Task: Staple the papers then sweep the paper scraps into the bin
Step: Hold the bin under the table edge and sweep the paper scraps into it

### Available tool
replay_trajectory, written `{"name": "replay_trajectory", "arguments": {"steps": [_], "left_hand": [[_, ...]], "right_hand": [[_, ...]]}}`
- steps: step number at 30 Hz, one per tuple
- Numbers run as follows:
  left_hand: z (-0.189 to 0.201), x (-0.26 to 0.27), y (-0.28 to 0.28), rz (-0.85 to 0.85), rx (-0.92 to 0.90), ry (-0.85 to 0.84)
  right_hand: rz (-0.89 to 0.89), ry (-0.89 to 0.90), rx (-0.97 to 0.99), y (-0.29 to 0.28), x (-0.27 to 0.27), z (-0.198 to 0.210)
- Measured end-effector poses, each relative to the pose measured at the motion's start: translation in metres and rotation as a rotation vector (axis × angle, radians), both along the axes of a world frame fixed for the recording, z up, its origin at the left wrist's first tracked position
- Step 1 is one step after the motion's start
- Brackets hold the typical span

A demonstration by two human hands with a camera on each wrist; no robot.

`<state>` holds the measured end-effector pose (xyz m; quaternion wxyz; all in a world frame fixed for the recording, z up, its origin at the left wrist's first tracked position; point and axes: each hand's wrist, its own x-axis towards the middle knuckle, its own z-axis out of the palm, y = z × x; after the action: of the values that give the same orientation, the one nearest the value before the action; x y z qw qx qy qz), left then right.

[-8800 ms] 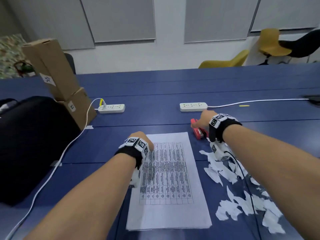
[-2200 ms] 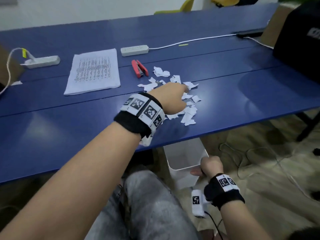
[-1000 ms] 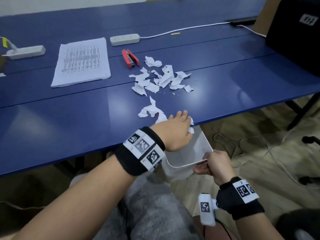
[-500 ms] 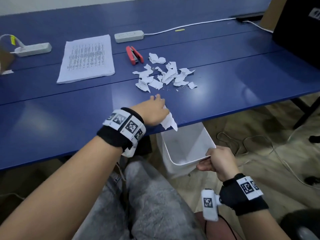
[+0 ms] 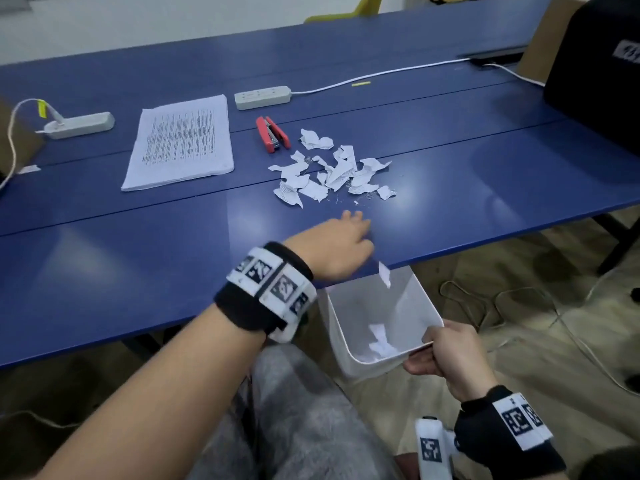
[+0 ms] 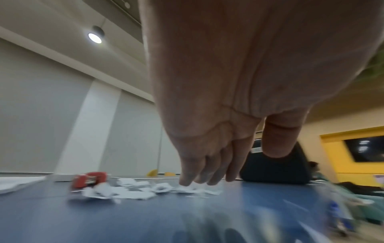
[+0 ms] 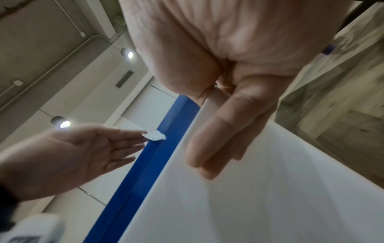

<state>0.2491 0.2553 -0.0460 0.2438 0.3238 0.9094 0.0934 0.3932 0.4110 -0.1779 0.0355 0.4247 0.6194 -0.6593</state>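
Observation:
Torn white paper scraps (image 5: pixel 332 171) lie in a heap mid-table, beside a red stapler (image 5: pixel 273 134) and a stack of printed papers (image 5: pixel 180 147). My left hand (image 5: pixel 346 233) hovers flat over the blue table (image 5: pixel 138 271) near its front edge, fingers (image 6: pixel 199 177) straight, just short of the scraps (image 6: pixel 145 190). It holds nothing. One scrap (image 5: pixel 383 273) is dropping off the edge. Below the edge my right hand (image 5: pixel 436 351) grips the rim of a white bin (image 5: pixel 408 299), tilted up under the table edge (image 7: pixel 145 156). A few scraps (image 5: pixel 379 341) lie inside it.
Two white power strips (image 5: pixel 263 96) (image 5: pixel 79 124) with cords lie at the back of the table. A black case (image 5: pixel 595 64) stands at the right end. Cables (image 5: pixel 519 306) trail on the floor. My knee in grey trousers (image 5: pixel 304 410) is beside the bin.
My left hand pushed a few scraps over the edge into the bin, then moved forward toward the heap. My right hand keeps holding the bin under the edge.

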Motion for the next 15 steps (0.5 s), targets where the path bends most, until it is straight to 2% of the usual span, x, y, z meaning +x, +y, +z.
{"name": "replay_trajectory", "arguments": {"steps": [4,7,11,15], "left_hand": [[0.011,-0.064,-0.011,0.177,-0.082,0.118],[0.010,-0.098,-0.018,0.262,-0.161,0.132],[0.002,-0.104,-0.015,0.245,-0.191,0.079],[0.001,-0.079,-0.011,0.140,-0.204,0.039]], "right_hand": [[0.000,-0.020,0.001,0.001,0.000,-0.003],[-0.004,-0.039,0.000,0.000,-0.004,-0.003],[-0.018,-0.040,0.013,0.001,-0.013,0.000],[-0.005,-0.027,0.016,0.001,-0.022,0.003]]}}
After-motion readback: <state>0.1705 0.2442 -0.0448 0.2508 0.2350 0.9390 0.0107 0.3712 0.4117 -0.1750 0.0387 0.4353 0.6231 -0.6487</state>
